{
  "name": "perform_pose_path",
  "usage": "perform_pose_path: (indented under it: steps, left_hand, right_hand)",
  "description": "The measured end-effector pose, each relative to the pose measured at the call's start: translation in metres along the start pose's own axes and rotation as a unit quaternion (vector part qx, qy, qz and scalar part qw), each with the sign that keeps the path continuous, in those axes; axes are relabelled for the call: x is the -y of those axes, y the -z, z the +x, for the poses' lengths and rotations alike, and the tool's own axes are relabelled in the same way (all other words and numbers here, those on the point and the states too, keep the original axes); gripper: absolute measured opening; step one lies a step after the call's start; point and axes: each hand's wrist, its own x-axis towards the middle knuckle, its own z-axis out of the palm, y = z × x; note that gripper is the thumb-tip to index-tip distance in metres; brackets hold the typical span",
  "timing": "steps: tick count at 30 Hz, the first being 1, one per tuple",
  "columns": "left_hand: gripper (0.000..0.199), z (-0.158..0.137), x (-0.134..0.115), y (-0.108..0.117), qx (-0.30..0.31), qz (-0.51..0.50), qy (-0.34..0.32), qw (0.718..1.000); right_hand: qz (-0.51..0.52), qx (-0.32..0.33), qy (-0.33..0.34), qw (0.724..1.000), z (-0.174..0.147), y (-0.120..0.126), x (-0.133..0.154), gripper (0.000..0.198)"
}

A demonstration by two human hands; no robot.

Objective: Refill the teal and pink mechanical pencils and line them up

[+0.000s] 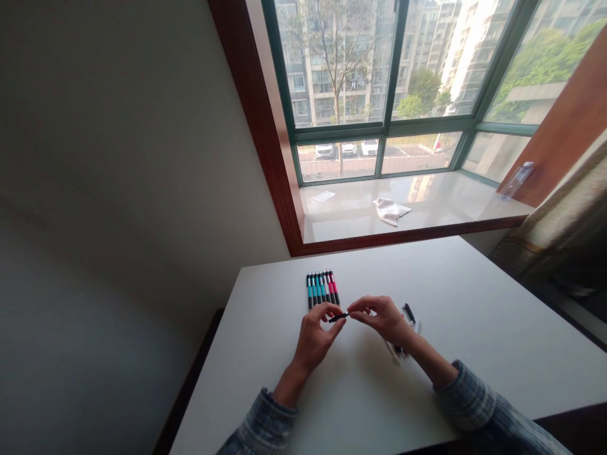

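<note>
"Starting from the left, what lies on the tabletop (256, 360)?"

"A row of pens (323, 289), teal ones on its left, red at its right end. They lie side by side and look whole, so I'd judge those finished."

"And the left hand (313, 338)?"

"Just on the near side of the row, thumb and fingers pinching a black pen part (337, 317)."

"So where's that part exactly?"

"Near the row's right end, on its near side, held between both hands. The right hand (383, 319) is right of the row, fingertips drawn together at the part's right end. Whether they grip a second small piece, I can't tell."

"Anything left undone?"

"Seemingly. Further right of the row lie loose pieces (408, 312), black and white, partly hidden by the right hand and arm. They look unassembled; how many, I can't count."
</note>
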Motion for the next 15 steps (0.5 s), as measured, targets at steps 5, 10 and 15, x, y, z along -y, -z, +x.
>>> perform_pose_path:
  steps: [5,10,15]
  left_hand:
    - [0.008,-0.0003,0.0025,-0.0013,0.001,0.008,-0.006,1.000]
    - [0.009,0.0000,0.0027,-0.0024,0.006,0.015,-0.007,1.000]
    - [0.009,0.0001,0.0033,-0.0011,-0.005,0.000,0.008,1.000]
  right_hand:
    - [-0.084,-0.007,0.005,0.996,-0.0012,-0.0029,0.0043,0.020]
    - [-0.081,0.009,0.003,0.997,-0.0018,-0.0022,0.0037,0.032]
    - [-0.050,0.032,0.032,0.998,-0.0038,0.0016,-0.0008,0.020]
